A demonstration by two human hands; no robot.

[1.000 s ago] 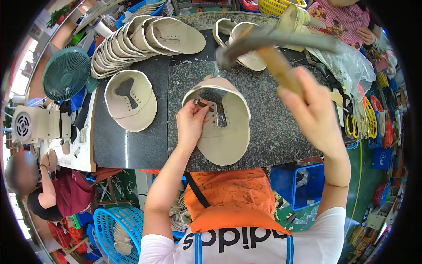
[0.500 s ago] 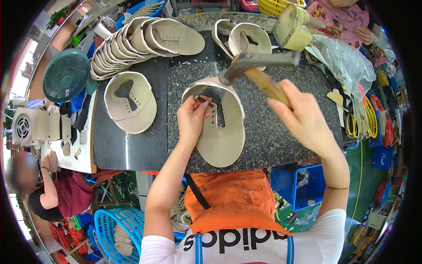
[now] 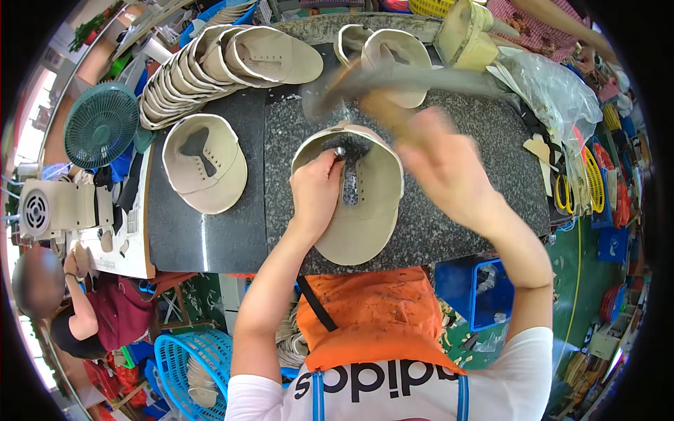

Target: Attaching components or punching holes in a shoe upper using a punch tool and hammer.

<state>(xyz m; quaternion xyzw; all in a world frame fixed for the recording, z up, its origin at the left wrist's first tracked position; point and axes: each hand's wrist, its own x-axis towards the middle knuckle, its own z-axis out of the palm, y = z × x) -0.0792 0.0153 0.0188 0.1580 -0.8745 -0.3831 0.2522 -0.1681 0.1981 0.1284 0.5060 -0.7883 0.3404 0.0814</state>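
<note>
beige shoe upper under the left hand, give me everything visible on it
The beige shoe upper is a flat, horseshoe-shaped cut piece, looking like leather or synthetic. A dark central opening is flanked by small punched holes. It lies flat on the speckled grey stone slab, rounded toe end toward the person. The left hand presses on its left wing, fingertips at the opening's top. The right hand, blurred, holds a hammer above it, not visibly touching.

hammer (image 3: 379, 81): motion-blurred | right hand (image 3: 449, 168): blurred, grip probably closed
</note>
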